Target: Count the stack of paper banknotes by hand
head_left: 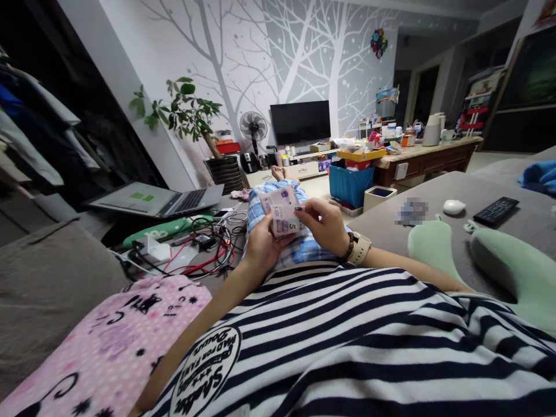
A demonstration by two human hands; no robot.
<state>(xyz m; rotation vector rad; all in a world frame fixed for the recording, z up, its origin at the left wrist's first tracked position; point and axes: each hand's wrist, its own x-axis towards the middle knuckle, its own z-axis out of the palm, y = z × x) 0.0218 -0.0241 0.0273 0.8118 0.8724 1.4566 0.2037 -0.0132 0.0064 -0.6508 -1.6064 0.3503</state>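
Above my lap, both hands hold a small stack of purple banknotes [283,212] marked with a 5. My left hand [261,242] is closed around the lower left side of the stack. With thumb and fingers, my right hand [325,225] pinches the notes at their right edge; a beige-strapped watch [360,249] and a dark bracelet sit on that wrist. The notes overlap, the upper one set a little higher than the front one. Blue-and-white checked cloth [259,200] covers my legs beneath the hands.
On the left are an open laptop [143,198], tangled cables [217,246] and a pink patterned cushion [117,341]. To the right lie a green neck pillow [510,260], a remote [496,211] and a white mouse [454,207]. A blue bin [351,186] stands beyond.
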